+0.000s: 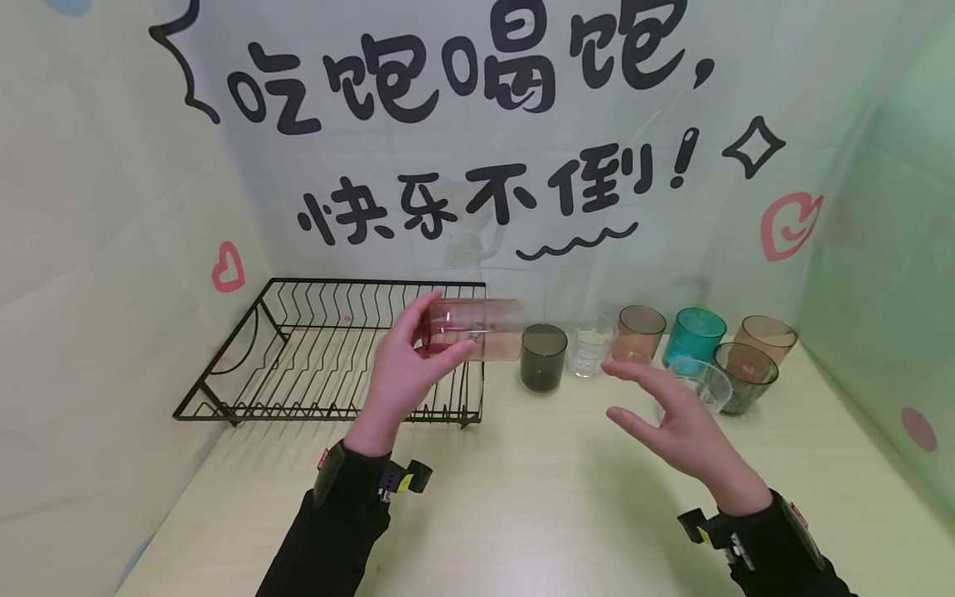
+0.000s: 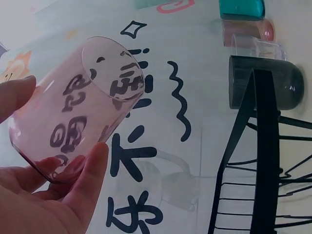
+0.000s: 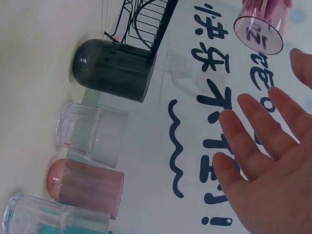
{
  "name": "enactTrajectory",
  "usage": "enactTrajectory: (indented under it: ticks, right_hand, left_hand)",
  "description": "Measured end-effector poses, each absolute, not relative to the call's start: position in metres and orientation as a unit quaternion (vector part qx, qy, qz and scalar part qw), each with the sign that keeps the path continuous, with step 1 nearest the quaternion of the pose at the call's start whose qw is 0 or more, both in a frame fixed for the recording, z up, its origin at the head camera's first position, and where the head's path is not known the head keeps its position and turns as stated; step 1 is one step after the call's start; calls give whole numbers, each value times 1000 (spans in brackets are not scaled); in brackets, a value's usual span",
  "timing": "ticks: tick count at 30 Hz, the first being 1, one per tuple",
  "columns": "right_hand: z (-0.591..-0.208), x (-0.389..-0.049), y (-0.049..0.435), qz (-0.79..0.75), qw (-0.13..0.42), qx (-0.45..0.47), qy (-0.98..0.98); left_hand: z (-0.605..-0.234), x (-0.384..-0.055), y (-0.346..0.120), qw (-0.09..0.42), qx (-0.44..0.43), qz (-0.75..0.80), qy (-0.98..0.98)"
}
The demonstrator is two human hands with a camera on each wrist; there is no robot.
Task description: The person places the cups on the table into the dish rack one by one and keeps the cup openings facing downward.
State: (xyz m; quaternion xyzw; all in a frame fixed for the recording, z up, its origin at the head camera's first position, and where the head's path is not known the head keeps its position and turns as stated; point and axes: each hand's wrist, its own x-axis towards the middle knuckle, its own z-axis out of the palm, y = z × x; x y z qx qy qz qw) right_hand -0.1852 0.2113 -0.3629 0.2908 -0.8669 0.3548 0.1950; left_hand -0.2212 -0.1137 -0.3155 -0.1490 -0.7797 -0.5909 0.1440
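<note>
My left hand (image 1: 403,361) grips a clear pink cup (image 1: 485,327) by its base end. In the head view the cup lies sideways in the air, its mouth toward the right, over the right end of a black wire dish rack (image 1: 328,410). The left wrist view shows the thumb on one side of the pink cup (image 2: 73,107) and fingers on the other. My right hand (image 1: 682,427) is held out with fingers spread, holding nothing. It is in front of several cups, nearest in the head view to a clear cup (image 1: 705,381).
Along the back wall stand a dark grey cup (image 1: 543,361), a clear cup (image 1: 589,352), an orange-pink cup (image 1: 637,327) and a teal cup (image 1: 694,332). An amber cup (image 1: 772,332) and a smoky cup (image 1: 746,381) stand at the right. A printed cloth (image 1: 418,166) hangs behind.
</note>
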Motion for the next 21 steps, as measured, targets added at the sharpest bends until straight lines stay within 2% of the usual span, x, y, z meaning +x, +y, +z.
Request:
enactTrajectory:
  ticks: [13,21]
  right_hand:
    - [-367,-186,222,310,146,303,-889]
    - [-370,-186,230,279,123,300,-904]
  left_hand:
    - [-313,-230,-134,148,-133,-550,-811]
    - [-310,-240,-156,160,-116,-474,-858]
